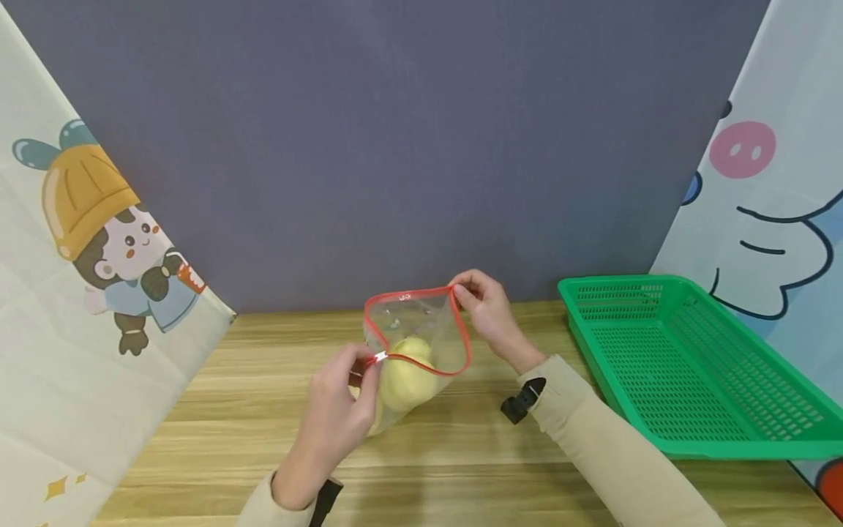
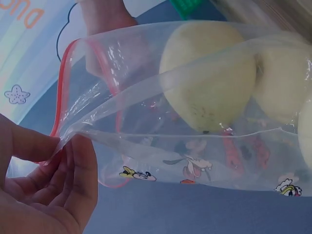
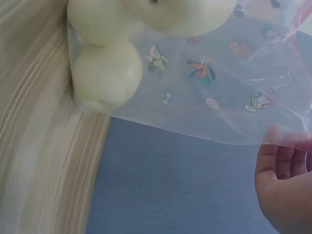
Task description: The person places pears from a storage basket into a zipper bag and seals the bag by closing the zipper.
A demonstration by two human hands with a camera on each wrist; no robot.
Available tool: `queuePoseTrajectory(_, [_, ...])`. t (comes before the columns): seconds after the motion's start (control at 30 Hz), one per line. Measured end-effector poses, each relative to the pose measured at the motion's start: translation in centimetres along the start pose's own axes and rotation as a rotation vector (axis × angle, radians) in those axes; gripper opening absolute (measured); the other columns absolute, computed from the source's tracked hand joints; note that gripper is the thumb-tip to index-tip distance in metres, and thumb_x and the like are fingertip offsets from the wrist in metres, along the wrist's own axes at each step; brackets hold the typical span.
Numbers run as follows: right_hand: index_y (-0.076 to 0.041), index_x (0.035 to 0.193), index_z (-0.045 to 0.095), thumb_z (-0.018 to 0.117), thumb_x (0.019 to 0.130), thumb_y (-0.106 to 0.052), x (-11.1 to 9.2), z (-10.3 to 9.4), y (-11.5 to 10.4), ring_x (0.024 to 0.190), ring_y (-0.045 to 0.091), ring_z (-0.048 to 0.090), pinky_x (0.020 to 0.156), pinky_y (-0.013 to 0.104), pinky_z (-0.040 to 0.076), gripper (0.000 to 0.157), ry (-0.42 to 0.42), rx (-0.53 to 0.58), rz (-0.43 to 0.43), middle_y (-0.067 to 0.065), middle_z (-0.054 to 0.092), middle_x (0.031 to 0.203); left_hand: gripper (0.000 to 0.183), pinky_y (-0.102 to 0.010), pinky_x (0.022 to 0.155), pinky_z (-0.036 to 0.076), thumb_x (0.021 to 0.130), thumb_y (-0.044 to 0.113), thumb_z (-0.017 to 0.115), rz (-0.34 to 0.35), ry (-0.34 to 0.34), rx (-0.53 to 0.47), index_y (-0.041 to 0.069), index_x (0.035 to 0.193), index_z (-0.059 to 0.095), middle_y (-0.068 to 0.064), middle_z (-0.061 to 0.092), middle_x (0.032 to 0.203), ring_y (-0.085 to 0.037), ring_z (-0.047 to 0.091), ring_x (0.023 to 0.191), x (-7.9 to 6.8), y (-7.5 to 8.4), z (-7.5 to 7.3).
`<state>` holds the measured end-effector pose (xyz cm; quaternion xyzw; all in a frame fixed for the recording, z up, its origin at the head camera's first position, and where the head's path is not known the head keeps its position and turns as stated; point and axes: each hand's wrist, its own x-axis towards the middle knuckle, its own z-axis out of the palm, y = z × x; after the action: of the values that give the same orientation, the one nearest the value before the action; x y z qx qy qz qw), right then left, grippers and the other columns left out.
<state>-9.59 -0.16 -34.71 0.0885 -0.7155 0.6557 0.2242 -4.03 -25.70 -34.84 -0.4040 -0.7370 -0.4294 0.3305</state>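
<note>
A clear zip bag [image 1: 448,344] with a red zip edge and printed cartoon figures stands on the table, its mouth spread wide. Several pale yellow round fruits [image 2: 207,75], which look like pears or apples, lie inside it. My left hand [image 1: 339,399] pinches the near left end of the red edge, right by the white slider [image 1: 380,356]. At the far right corner of the mouth, my right hand [image 1: 486,311] pinches the rim between thumb and fingers. In the right wrist view the fruits [image 3: 107,75] rest at the bag's bottom.
A green plastic basket [image 1: 612,380] stands to the right on the wooden table [image 1: 263,417]. Behind the table rises a dark grey panel [image 1: 395,146]. Printed cloths hang at the left [image 1: 39,329] and right [image 1: 803,73].
</note>
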Motion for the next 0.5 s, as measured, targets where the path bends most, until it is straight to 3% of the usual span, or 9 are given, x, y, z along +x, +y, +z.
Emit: queuePoseTrajectory(0.5, [0.013, 0.106, 0.059, 0.053, 0.103, 0.003, -0.4, -1.6, -1.2, 0.073, 0.011, 0.062, 0.065, 0.025, 0.057, 0.012, 0.068, 0.05, -0.008, 0.004, 0.061, 0.083, 0.017, -0.024, 0.058, 0.057, 0.086, -0.015, 0.068, -0.085, 0.056, -0.022, 0.001, 0.092, 0.064, -0.002, 0.064, 0.075, -0.01, 0.06, 0.064, 1.3, -0.4, -0.7])
